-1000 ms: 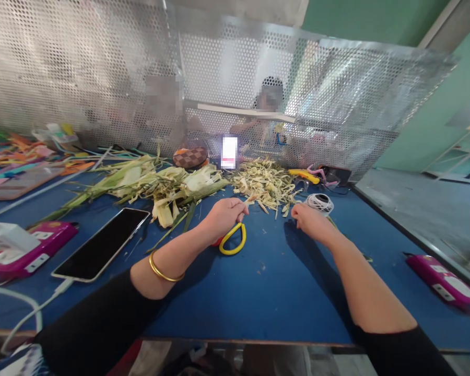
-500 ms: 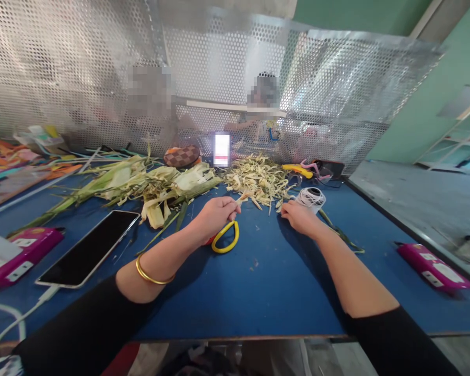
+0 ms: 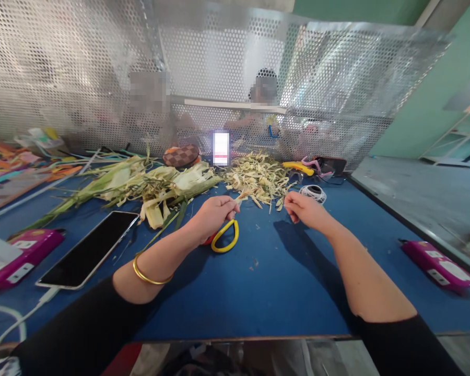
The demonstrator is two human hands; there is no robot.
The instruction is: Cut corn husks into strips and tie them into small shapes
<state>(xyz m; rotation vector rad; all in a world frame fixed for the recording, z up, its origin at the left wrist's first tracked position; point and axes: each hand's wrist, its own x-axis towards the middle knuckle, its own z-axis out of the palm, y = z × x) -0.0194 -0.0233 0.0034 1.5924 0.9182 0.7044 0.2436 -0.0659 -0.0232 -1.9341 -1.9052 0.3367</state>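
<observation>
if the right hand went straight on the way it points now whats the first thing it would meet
Probably the near right edge of the pile of pale strips, just ahead of the right hand. The hand looks raised above the blue table, so it might pass over them.

On the table point(image 3: 274, 292), shreds point(image 3: 258, 178) lie between husks point(image 3: 194, 180) at left and a string spool point(image 3: 315, 194) at right.

Blue table point(image 3: 258, 297) — green husks point(image 3: 121, 180), shredded strips point(image 3: 258, 180), phone point(image 3: 88, 249), white cord roll point(image 3: 315, 195), yellow loop point(image 3: 224, 250) — probably scissors handle.
</observation>
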